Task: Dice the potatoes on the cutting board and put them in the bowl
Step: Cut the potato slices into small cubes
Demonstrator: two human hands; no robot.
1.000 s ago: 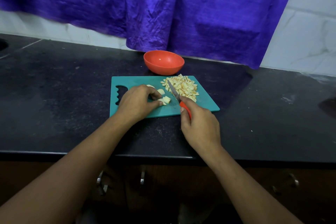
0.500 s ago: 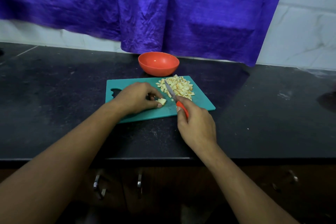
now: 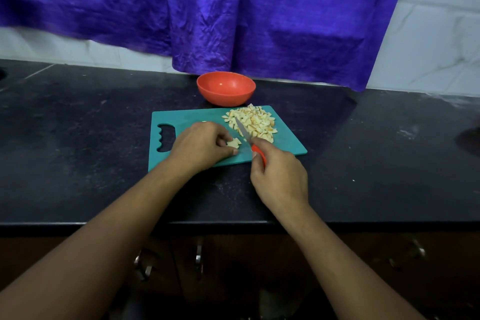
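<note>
Speckled black counter (image 3: pixel 78 138), teal board (image 3: pixel 187 117), potato cubes (image 3: pixel 255 122)

No text, label, brand, number or sign can be read anywhere in this view: none shows on the cutting board (image 3: pixel 192 117), the bowl (image 3: pixel 226 97) or the knife (image 3: pixel 242 130).
</note>
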